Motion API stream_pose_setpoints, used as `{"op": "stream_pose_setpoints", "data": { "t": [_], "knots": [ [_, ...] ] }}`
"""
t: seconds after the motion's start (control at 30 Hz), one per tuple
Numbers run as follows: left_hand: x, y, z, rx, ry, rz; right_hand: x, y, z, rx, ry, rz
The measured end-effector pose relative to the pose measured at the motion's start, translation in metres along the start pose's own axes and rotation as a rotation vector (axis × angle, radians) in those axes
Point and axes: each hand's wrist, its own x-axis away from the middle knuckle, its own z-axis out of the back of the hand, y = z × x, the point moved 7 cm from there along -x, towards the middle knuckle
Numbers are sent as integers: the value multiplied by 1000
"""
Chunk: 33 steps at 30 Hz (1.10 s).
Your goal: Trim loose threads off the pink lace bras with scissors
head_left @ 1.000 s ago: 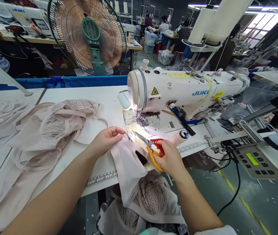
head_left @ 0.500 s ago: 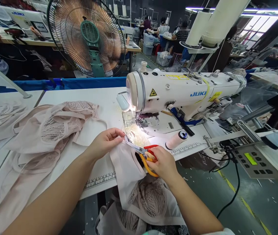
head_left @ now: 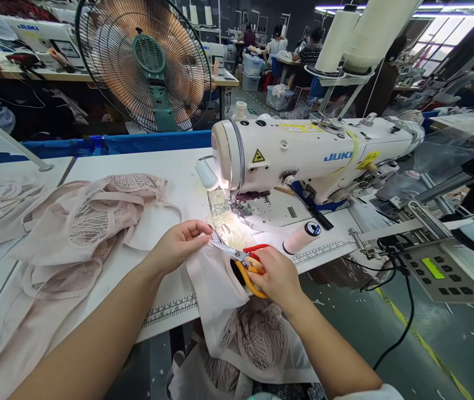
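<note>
My right hand (head_left: 276,275) grips scissors (head_left: 250,269) with orange and red handles. Their blades point left, toward the fingertips of my left hand (head_left: 184,241). Thumb and forefinger of that hand pinch the edge of a pale pink lace garment (head_left: 215,283), right by the blade tips. The garment runs over the table's front edge, and its lace part hangs down below. Just behind the blades, the lit needle area of a white sewing machine (head_left: 303,153) shines brightly. A cone of pale pink thread (head_left: 302,238) lies to the right of the scissors.
More pale pink lace garments (head_left: 95,216) are heaped on the white table (head_left: 186,166) at left. A large fan (head_left: 147,61) stands behind. At right, a control box (head_left: 440,272) hangs beside the machine. Several people sit at other machines farther back.
The view has shifted slightly. Both hands, the scissors and the garment stay in nearly the same place; the blades look a little more closed.
</note>
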Motion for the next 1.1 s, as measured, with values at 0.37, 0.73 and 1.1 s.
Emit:
{"op": "stream_pose_setpoints", "data": {
  "t": [0.37, 0.73, 1.1],
  "knots": [
    [-1, -4, -1, 86, 20, 72, 0, -1, 1, 99, 86, 51],
    [-1, 0, 2, 32, 35, 54, -2, 7, 7, -259, -104, -112],
    [-3, -2, 4, -108, -61, 81, 66, 114, 107, -425, -30, -303]
  ]
}}
